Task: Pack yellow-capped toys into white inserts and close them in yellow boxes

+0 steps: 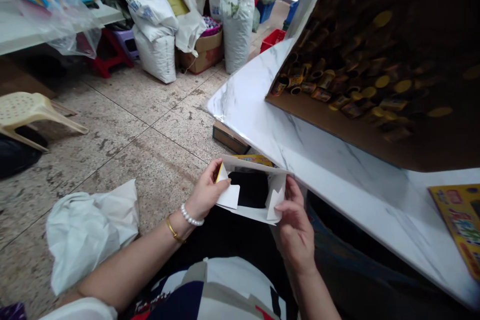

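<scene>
A small white-lined cardboard box (252,164) is opened out into a frame above the lap, its flaps folded inward and a dark gap through its middle. My left hand (210,187) pinches its left side, thumb on a white flap. On the right side, my right hand (296,220) grips the wall between thumb and fingers. Yellow printed card (258,160) shows just behind the box's far edge. A big brown carton (337,135) on the marble-patterned table (258,95) holds several small yellow-labelled containers (326,79).
Yellow printed packaging (459,220) lies at the table's right edge. A narrow brown box (229,137) is below the table's left edge. White cloth or sacking (93,230) and a cream stool (26,110) are on the floor at left; full sacks (155,50) stand behind.
</scene>
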Motion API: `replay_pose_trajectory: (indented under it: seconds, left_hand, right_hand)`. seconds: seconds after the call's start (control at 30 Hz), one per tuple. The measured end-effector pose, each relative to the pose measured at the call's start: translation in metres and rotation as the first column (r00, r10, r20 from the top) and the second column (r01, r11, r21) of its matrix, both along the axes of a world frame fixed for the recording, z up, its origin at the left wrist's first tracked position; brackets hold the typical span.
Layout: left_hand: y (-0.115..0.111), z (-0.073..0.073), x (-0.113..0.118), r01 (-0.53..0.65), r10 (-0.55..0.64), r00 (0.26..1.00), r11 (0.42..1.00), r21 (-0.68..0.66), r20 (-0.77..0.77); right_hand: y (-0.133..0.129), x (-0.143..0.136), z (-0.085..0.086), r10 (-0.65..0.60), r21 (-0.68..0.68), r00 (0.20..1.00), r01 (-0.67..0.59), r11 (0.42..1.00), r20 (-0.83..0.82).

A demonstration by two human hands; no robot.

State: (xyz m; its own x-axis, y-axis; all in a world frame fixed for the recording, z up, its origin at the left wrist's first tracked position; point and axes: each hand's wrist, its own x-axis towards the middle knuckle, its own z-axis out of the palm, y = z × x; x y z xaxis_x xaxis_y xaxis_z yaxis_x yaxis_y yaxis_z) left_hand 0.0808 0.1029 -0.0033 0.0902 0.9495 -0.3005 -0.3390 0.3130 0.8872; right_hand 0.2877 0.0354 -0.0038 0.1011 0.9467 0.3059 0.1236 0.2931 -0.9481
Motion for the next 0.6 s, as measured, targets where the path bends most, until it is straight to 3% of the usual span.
replay_pose_trajectory:
  seconds: [0.07,0.1,0.2,0.27,0.37,0.43,0.53,0.6]
  left_hand:
    - [0.001,0.0,-0.001,0.0,0.0,1.0,1.0,0.0,-0.008]
    - [0.001,-0.001,-0.001,0.003,-0.003,1.0,1.0,0.004,-0.012]
    - [0.001,-0.002,0.0,0.006,-0.005,0.999,1.0,0.024,-0.033]
    - [0.001,-0.003,-0.001,-0.007,0.01,0.998,0.999,0.046,-0.061]
    - [-0.004,-0.006,-0.005,-0.101,0.118,0.984,0.986,0.13,-0.131]
    - [-0.009,-0.008,-0.009,-0.165,0.247,0.935,0.937,0.307,-0.253]
    - [-0.016,-0.012,-0.012,-0.057,0.316,0.849,0.851,0.522,-0.423]
    - [-0.018,-0.013,-0.011,0.025,0.216,0.88,0.868,0.495,-0.423]
  right_hand:
    - [-0.002,0.007,-0.001,0.114,-0.024,0.985,-0.111,0.993,0.131]
    - [-0.001,0.008,-0.002,0.094,-0.02,0.976,-0.092,0.996,0.195]
    - [0.002,0.001,-0.003,-0.1,0.031,0.951,0.096,0.995,0.293]
    - [0.004,-0.006,-0.004,-0.156,0.042,0.95,0.15,0.988,0.27]
    - [0.002,-0.009,-0.004,-0.089,0.031,0.967,0.084,0.996,0.24]
    - [0.0,-0.006,-0.004,-0.039,0.018,0.967,0.036,0.999,0.25]
    - [-0.001,0.001,-0.002,-0.014,-0.026,0.952,0.023,0.999,0.305]
    - [0.0,0.002,-0.001,-0.064,-0.047,0.936,0.086,0.995,0.347]
